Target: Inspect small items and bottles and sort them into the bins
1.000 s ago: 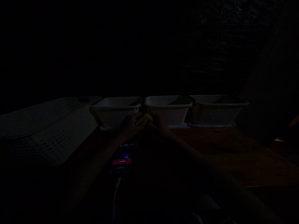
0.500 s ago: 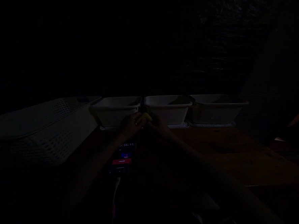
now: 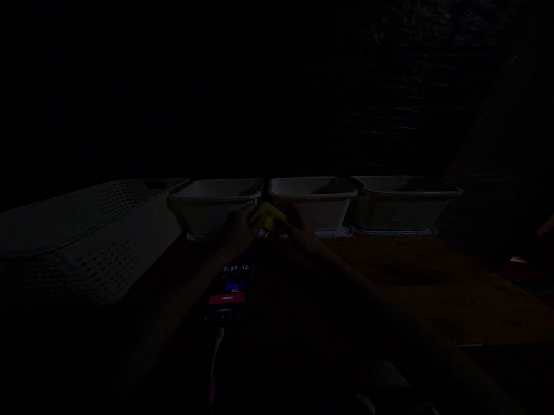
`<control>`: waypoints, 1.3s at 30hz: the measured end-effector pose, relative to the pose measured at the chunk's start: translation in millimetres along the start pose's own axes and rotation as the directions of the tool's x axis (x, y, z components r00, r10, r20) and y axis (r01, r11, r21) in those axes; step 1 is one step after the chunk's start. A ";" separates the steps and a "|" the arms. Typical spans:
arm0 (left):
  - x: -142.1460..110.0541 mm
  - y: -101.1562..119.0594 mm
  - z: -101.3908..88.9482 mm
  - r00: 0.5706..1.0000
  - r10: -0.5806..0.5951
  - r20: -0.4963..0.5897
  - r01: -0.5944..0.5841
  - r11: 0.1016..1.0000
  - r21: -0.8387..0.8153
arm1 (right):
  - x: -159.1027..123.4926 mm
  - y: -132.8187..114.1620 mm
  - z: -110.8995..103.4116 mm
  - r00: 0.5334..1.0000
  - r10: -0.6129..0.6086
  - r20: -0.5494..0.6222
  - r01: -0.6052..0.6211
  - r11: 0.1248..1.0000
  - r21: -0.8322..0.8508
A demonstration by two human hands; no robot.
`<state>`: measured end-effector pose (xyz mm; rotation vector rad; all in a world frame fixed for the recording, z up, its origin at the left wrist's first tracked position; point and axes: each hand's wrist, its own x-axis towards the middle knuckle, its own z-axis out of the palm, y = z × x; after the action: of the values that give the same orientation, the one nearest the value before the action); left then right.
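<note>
The scene is very dark. My left hand point(image 3: 241, 230) and my right hand point(image 3: 299, 227) meet over the wooden table point(image 3: 403, 275), both closed on a small yellow object point(image 3: 268, 217) held between them. They are just in front of the gap between the left white tub point(image 3: 215, 205) and the middle white tub point(image 3: 315, 200). I cannot make out what the yellow object is.
A third white tub point(image 3: 401, 201) stands to the right in the same row. A large perforated white basket point(image 3: 73, 245) lies at the left. A phone point(image 3: 229, 290) with a lit screen and a cable lies under my forearms.
The yellow object has lifted a little and shows more between my hands. The phone's timer has advanced by a second.
</note>
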<state>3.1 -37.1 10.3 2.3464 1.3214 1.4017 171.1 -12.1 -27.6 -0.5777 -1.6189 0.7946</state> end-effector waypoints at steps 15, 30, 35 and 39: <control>-0.6 -0.3 2.2 1.000 0.012 0.017 -0.013 0.999 0.033 | -3.2 -8.1 -0.4 1.000 0.023 0.003 -0.022 0.999 -0.033; -5.0 1.9 5.6 0.989 0.074 0.124 -0.092 0.986 0.141 | -4.9 -13.5 -0.4 0.997 -0.014 0.079 0.017 0.999 -0.040; -5.5 0.2 6.7 0.987 0.083 0.137 -0.102 0.986 0.135 | -4.8 -12.5 -0.8 0.994 -0.078 0.077 0.084 0.994 -0.076; -6.0 -2.3 7.6 0.984 0.088 0.155 -0.110 0.984 0.139 | -3.6 -9.2 -1.2 0.990 -0.109 0.088 0.117 0.988 -0.096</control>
<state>6.3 -37.6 0.9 2.5882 1.3250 1.1629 173.4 -20.5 -22.8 -0.5256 -1.7596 0.6628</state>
